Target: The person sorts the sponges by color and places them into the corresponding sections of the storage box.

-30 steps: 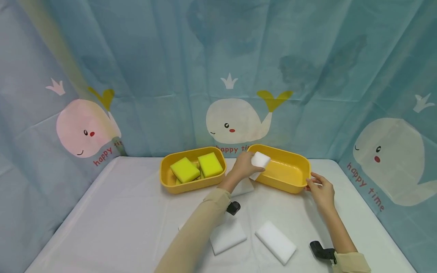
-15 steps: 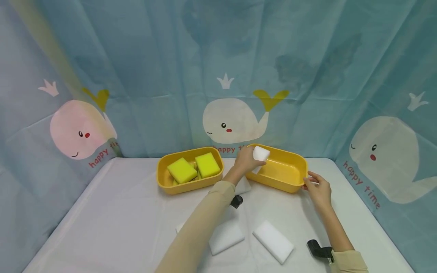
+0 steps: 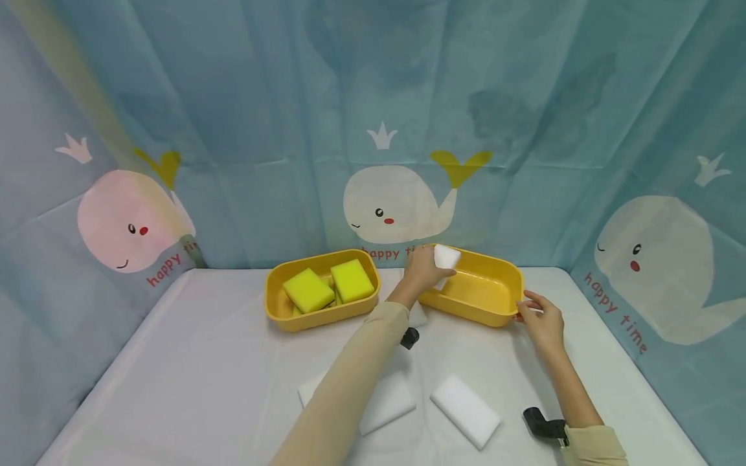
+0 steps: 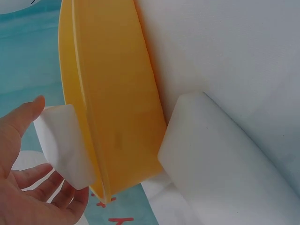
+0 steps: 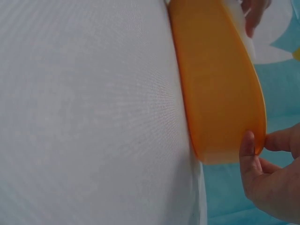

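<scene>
My left hand [image 3: 421, 270] grips a white sponge block [image 3: 446, 257] over the left end of the right-hand yellow bin [image 3: 484, 315]. In the left wrist view, thumb and fingers hold the white block [image 4: 65, 145] from opposite sides, close by the rim of the bin [image 4: 117, 103]. My right hand [image 3: 543, 323] pinches the near right corner of that same bin. The right wrist view has the thumb on the outer wall [image 5: 215, 84] and a finger at the rim. Below my left wrist, another white block [image 3: 417, 315] lies partly hidden.
Left of centre stands a second yellow bin [image 3: 326, 317] holding several yellow sponges [image 3: 309, 290]. Nearer on the white table lie more white blocks [image 3: 466, 411], some partly covered by my left sleeve [image 3: 344, 395]. A blue whale-print curtain [image 3: 262, 129] rises behind the table.
The left hand has shifted slightly further over the bin's left end, still gripping the white block. My right hand keeps its pinch on the bin's corner. The head view has shifted slightly.
</scene>
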Available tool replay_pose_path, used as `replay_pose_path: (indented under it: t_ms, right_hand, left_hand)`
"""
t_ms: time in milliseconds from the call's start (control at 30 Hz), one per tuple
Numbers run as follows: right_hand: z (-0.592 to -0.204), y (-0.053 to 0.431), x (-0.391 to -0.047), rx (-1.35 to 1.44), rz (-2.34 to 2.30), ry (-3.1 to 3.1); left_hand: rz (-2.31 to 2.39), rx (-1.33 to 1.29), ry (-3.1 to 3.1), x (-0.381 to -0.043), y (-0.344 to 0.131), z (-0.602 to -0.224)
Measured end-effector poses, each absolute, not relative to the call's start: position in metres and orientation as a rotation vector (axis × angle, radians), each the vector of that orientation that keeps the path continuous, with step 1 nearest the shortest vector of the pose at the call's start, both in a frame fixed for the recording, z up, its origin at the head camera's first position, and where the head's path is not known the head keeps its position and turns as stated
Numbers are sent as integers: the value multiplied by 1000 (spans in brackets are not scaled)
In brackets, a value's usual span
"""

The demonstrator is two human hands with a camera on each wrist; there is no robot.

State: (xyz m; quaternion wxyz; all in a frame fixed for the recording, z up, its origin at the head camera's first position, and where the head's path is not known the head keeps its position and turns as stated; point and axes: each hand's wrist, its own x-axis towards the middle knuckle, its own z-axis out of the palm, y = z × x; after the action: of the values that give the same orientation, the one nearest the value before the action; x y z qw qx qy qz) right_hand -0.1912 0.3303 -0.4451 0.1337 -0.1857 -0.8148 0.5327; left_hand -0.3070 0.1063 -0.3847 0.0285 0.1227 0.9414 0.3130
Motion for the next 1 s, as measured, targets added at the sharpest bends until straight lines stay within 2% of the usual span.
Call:
replay_pose_path:
  t_ms: [1000]
  right_hand:
    - [-448,331,-192,-542,1530,-2368]
  left_hand:
    - [1323,489,2751,-294,76,-402]
